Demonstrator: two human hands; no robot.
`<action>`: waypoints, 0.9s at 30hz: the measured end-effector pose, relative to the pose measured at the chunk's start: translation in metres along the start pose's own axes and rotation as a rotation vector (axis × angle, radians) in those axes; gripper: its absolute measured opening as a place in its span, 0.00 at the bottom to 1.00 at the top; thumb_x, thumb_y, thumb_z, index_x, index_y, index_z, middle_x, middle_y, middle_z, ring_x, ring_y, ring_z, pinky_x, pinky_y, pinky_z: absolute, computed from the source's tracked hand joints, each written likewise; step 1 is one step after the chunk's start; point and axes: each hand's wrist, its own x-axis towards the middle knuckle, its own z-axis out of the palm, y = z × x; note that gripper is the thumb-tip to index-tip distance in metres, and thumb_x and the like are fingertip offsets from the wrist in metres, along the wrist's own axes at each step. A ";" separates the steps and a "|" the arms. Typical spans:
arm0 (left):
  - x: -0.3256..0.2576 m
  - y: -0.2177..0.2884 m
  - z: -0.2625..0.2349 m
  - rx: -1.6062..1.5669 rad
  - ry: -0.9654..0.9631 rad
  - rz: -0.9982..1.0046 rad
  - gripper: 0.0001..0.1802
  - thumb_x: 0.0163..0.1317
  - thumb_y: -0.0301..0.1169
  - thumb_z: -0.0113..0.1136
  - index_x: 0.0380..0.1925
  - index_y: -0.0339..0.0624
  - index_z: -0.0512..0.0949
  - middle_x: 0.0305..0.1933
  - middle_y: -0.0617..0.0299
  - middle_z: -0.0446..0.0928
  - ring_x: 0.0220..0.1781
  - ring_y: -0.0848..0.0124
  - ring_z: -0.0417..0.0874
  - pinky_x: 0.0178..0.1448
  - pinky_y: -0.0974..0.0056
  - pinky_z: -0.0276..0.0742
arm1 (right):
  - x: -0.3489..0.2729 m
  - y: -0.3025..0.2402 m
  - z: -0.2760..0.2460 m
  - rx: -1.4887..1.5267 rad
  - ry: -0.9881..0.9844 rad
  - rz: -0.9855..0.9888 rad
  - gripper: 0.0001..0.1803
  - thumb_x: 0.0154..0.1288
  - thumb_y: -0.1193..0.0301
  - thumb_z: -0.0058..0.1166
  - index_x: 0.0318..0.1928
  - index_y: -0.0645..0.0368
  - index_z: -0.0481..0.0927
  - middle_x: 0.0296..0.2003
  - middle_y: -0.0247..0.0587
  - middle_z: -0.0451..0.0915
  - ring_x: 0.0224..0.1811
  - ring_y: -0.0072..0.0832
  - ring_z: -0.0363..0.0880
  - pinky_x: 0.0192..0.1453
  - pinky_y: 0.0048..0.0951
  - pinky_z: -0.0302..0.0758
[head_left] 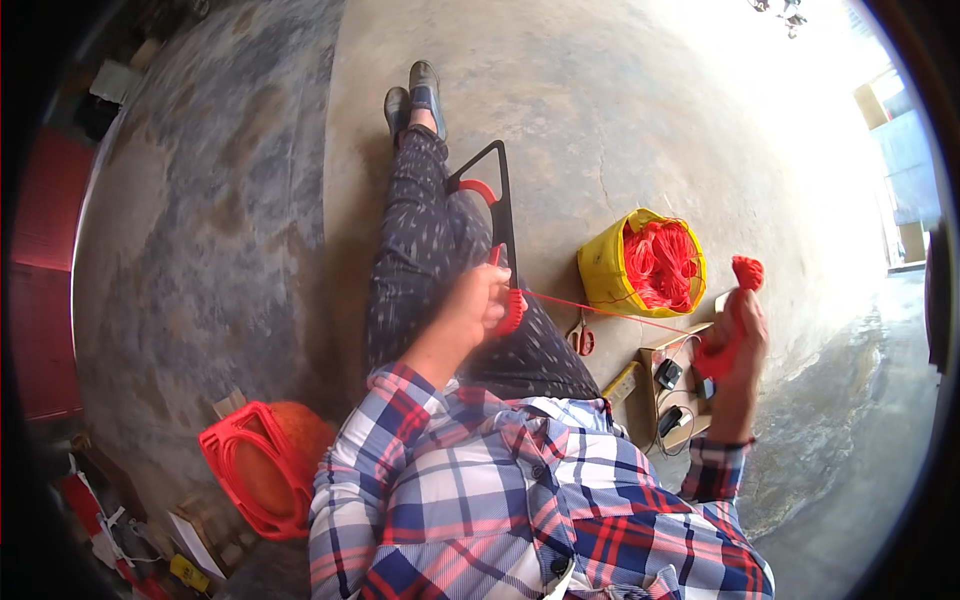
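Observation:
My left hand (482, 303) is wrapped round the lower end of a black frame (508, 215) that stands over my thighs. Red cord (512, 312) is bunched at its lower end, by my fingers, and a red piece (478, 188) curves across its upper part. A thin red strand (600, 306) runs taut from there to the right. Closed and raised at the right, my right hand (745, 325) grips a red bundle (748, 272) whose ends show above and below the fist; blur hides its detail. Between the hands, just beyond the strand, stands a yellow bucket (598, 272) filled with tangled red cord (660, 262).
Red-handled scissors (582, 340) lie on the concrete floor beside my right thigh. An open cardboard box (650, 365) holds black devices (668, 374) with cables. At the lower left sits a red plastic stool (232, 470). My legs (410, 230) stretch forward, ankles crossed.

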 end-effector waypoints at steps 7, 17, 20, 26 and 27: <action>-0.037 -0.019 0.026 1.083 0.169 1.171 0.16 0.54 0.36 0.65 0.37 0.37 0.77 0.46 0.53 0.77 0.40 0.62 0.76 0.46 0.61 0.72 | 0.013 0.106 0.035 0.217 -0.284 0.375 0.24 0.66 0.51 0.53 0.47 0.61 0.77 0.37 0.40 0.82 0.32 0.24 0.80 0.36 0.27 0.79; -0.060 0.026 0.012 0.479 -0.016 1.044 0.14 0.59 0.15 0.55 0.43 0.41 0.77 0.43 0.63 0.74 0.46 0.72 0.76 0.53 0.67 0.73 | 0.057 0.124 0.092 -0.056 -0.761 0.429 0.25 0.67 0.52 0.52 0.47 0.64 0.79 0.23 0.25 0.73 0.24 0.12 0.65 0.29 0.14 0.61; -0.048 0.041 -0.009 1.353 0.232 1.317 0.14 0.49 0.13 0.56 0.33 0.41 0.81 0.35 0.59 0.69 0.39 0.64 0.76 0.44 0.67 0.74 | 0.084 0.132 0.096 -0.039 -0.640 0.328 0.18 0.62 0.61 0.61 0.46 0.62 0.81 0.23 0.27 0.74 0.25 0.14 0.66 0.30 0.16 0.64; -0.011 0.003 -0.004 1.504 0.242 0.873 0.19 0.49 0.23 0.63 0.43 0.42 0.75 0.39 0.54 0.75 0.45 0.53 0.77 0.49 0.55 0.75 | 0.076 0.144 0.143 -1.044 -0.861 -0.090 0.20 0.50 0.63 0.67 0.43 0.59 0.82 0.44 0.48 0.76 0.49 0.41 0.76 0.55 0.34 0.72; -0.008 0.004 -0.004 1.502 0.242 0.872 0.19 0.49 0.23 0.63 0.43 0.42 0.75 0.39 0.54 0.75 0.45 0.53 0.77 0.49 0.55 0.75 | 0.076 0.140 0.142 -1.046 -0.861 -0.089 0.20 0.50 0.63 0.67 0.43 0.59 0.82 0.44 0.48 0.76 0.49 0.41 0.76 0.55 0.34 0.72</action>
